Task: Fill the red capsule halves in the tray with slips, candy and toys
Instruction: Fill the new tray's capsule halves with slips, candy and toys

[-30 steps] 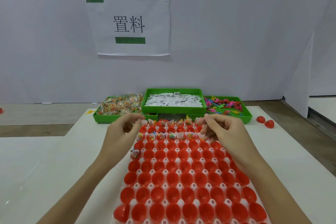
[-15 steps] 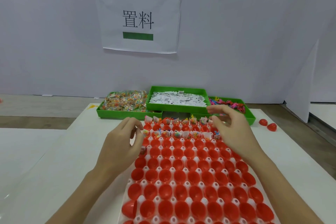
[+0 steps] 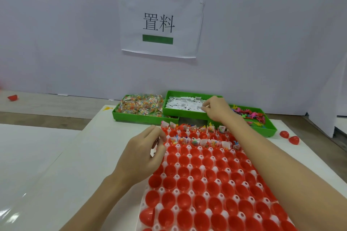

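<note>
- Nearest the camera, empty red capsule halves (image 3: 199,186) are sitting in the white tray (image 3: 176,208).
- At the tray's left edge, the left hand (image 3: 142,155) is curling, seemingly pinching white slips (image 3: 153,153).
- Farther back, two filled rows (image 3: 201,141) are showing paper and candy.
- Farthest, the right hand (image 3: 217,108) is pinching in the green slip bin (image 3: 187,111), between the candy bin (image 3: 131,116) and toy bin (image 3: 270,129).

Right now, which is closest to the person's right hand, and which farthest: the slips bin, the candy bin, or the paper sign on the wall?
From the right hand:
1. Slips bin, directly under its fingers.
2. Candy bin, further left.
3. Paper sign, high on the wall behind.
</note>
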A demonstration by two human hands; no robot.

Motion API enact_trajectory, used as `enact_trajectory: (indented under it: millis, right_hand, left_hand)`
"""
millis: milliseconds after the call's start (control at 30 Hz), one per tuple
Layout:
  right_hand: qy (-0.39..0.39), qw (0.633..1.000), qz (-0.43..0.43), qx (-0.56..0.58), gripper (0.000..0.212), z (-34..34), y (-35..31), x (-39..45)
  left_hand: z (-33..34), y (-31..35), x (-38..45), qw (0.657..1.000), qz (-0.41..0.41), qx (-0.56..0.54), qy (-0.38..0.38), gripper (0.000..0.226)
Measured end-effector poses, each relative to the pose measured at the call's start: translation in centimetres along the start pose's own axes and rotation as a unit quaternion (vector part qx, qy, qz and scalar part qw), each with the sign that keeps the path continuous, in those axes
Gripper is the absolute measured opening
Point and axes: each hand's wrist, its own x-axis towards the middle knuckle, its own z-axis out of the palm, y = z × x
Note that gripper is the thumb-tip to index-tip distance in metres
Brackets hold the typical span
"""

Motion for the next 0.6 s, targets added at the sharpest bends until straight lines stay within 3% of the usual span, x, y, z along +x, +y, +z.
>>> enact_trajectory:
  millis: [333,600]
  right_hand:
    - [-0.086,0.992,0.084,0.027,0.052,-1.1,0.0,1.9]
    - [-0.035,0.995,0.043,0.086,0.023,-0.3,1.4,1.7]
  left_hand:
    - [0.0,-0.1,0.1,1.0,0.009,0.009,0.002,0.017]
    - [0.0,-0.1,0.1,1.0,0.011,0.016,0.002,0.016]
